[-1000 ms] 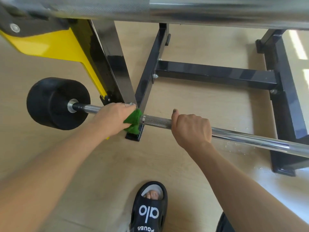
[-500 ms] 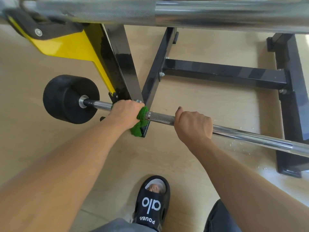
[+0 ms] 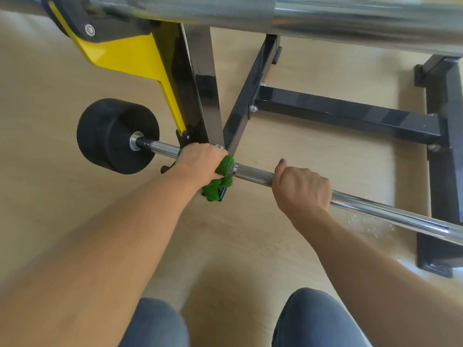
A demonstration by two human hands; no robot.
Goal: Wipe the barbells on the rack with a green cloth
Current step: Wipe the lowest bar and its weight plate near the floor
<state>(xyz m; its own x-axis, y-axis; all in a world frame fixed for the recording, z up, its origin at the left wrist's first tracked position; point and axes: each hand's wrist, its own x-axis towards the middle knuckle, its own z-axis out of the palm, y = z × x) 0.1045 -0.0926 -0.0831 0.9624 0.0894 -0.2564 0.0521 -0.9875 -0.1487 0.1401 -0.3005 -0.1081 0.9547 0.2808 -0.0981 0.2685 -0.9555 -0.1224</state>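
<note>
— Green cloth [image 3: 217, 180]: location?
— Wrapped on the lower bar [image 3: 253, 174], gripped by the left hand [image 3: 200, 160] beside the rack [image 3: 240, 116] upright.
— Right hand [image 3: 302, 190]?
— Curled round the same bar. Black weight [image 3: 110, 136] at the bar's left end; second bar [image 3: 325, 18] racked above.

lower barbell [image 3: 250, 174] cut off right, upper barbell [image 3: 325, 23] cropped
</note>
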